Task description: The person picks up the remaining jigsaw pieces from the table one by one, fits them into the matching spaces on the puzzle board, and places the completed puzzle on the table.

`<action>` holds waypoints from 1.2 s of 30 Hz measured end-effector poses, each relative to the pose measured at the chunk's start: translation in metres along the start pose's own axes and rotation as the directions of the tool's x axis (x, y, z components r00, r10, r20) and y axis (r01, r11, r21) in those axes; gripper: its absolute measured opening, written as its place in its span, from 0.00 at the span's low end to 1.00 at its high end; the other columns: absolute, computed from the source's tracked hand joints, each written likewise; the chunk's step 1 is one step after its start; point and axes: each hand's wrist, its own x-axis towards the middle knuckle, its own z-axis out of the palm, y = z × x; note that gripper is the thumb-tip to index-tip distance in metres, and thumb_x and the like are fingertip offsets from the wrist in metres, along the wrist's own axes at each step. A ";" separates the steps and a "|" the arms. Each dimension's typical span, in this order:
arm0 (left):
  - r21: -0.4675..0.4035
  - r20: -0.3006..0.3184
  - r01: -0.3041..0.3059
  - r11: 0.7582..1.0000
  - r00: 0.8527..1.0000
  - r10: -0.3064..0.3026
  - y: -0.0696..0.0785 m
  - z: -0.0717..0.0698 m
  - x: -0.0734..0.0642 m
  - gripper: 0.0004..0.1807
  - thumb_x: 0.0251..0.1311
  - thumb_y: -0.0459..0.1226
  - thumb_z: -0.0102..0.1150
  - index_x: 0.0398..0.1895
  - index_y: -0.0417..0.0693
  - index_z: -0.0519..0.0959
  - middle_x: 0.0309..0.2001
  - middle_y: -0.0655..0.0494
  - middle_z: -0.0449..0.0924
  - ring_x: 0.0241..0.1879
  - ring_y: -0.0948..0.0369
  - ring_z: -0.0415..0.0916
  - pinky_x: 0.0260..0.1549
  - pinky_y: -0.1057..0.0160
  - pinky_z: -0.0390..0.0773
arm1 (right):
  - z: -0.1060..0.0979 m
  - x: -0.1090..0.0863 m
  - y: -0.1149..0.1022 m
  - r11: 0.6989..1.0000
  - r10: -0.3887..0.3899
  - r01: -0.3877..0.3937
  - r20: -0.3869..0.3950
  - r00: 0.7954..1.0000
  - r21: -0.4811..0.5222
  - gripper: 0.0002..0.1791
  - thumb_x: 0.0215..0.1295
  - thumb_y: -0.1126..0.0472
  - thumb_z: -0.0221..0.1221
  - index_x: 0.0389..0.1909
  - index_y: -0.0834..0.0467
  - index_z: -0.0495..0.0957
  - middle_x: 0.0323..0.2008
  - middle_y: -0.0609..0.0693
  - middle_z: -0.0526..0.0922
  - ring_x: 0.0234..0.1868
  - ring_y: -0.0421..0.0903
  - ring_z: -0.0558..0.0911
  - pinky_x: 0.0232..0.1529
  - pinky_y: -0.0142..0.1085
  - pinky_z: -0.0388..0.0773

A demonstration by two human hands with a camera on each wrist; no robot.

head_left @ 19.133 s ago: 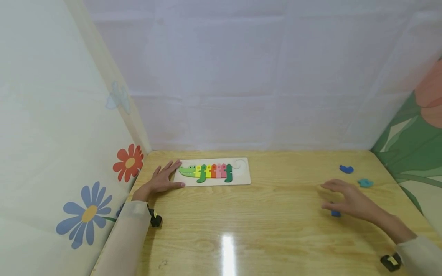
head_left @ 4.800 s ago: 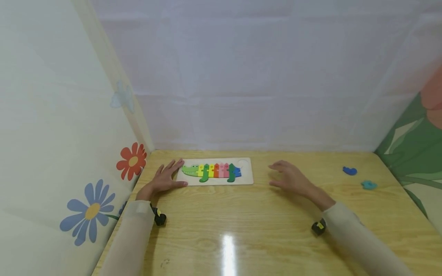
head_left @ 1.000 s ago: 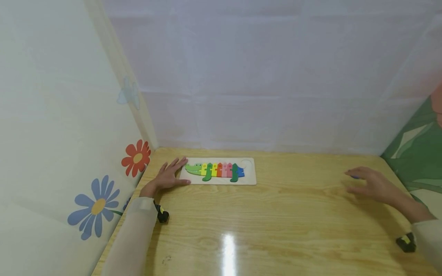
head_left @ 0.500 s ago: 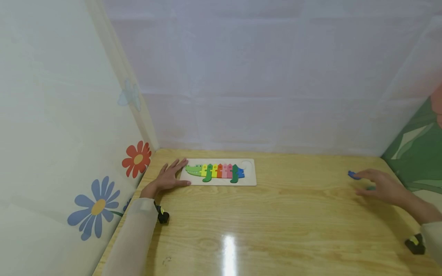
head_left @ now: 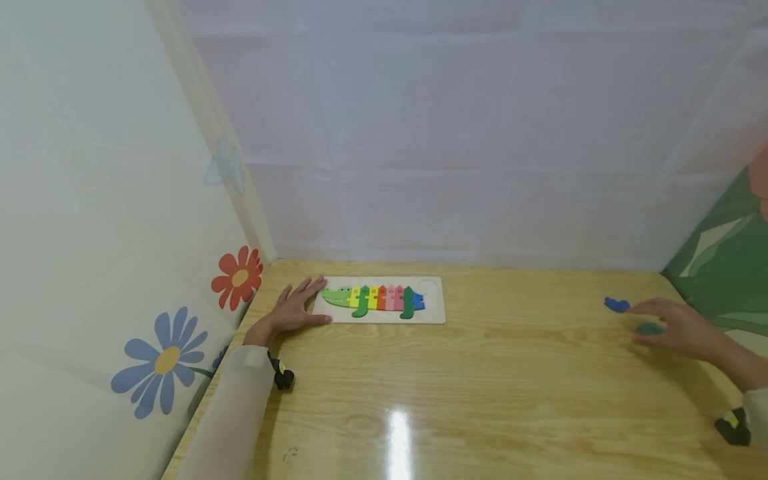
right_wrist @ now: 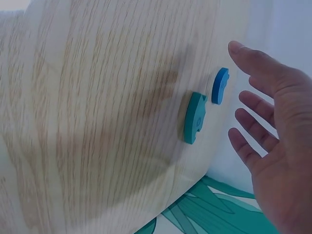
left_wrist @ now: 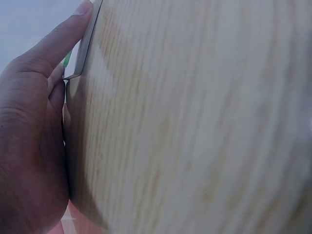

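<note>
In the head view my left hand [head_left: 292,308] spreads over the left end of the pale puzzle board [head_left: 437,303], fingers at its far corner and thumb at its near corner. On the board lies a crocodile of coloured pieces, from a green head [head_left: 337,297] to a blue piece [head_left: 419,301] behind the dark green hind leg. My right hand [head_left: 684,332] hovers at the right with fingers apart, holding nothing. A teal puzzle piece [right_wrist: 195,118] lies below it, partly hidden in the head view. Just past its fingertips is a loose blue curved piece [head_left: 617,305].
The wooden table [head_left: 510,400] meets a white cloth wall [head_left: 480,220] at the back. Printed flower panels stand at the left and right edges. A curved outline [head_left: 429,287] shows at the board's right end.
Since the oldest frame, a blue piece has come from the table onto the board behind the hind leg. Lately my right hand has drawn right, off the blue curved piece, over the teal one.
</note>
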 end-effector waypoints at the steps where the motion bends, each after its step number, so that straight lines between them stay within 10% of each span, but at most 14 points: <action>1: -0.002 0.001 0.001 1.000 1.000 -0.001 0.000 0.000 0.000 0.59 0.61 0.59 0.71 0.86 0.44 0.52 0.86 0.41 0.46 0.84 0.38 0.38 0.77 0.29 0.31 | 0.000 -0.001 0.001 1.000 0.010 -0.010 0.010 1.000 -0.005 0.34 0.44 0.56 0.85 0.52 0.66 0.86 0.49 0.66 0.86 0.45 0.43 0.83 0.36 0.37 0.84; 6: 0.006 0.010 0.020 1.000 1.000 -0.020 -0.001 0.000 0.000 0.58 0.62 0.59 0.70 0.86 0.45 0.51 0.86 0.43 0.45 0.85 0.39 0.37 0.77 0.31 0.31 | 0.000 -0.006 0.006 0.999 0.044 -0.044 0.031 0.999 -0.009 0.35 0.45 0.56 0.84 0.52 0.68 0.85 0.50 0.69 0.85 0.45 0.66 0.83 0.35 0.37 0.84; 36: 0.012 0.003 0.037 0.999 0.999 -0.037 0.005 -0.003 -0.005 0.58 0.62 0.58 0.71 0.86 0.45 0.51 0.86 0.43 0.45 0.85 0.39 0.37 0.78 0.31 0.30 | 0.003 -0.020 0.017 0.983 0.183 -0.186 0.105 0.977 0.014 0.38 0.52 0.53 0.81 0.55 0.76 0.80 0.53 0.81 0.79 0.52 0.80 0.78 0.47 0.69 0.79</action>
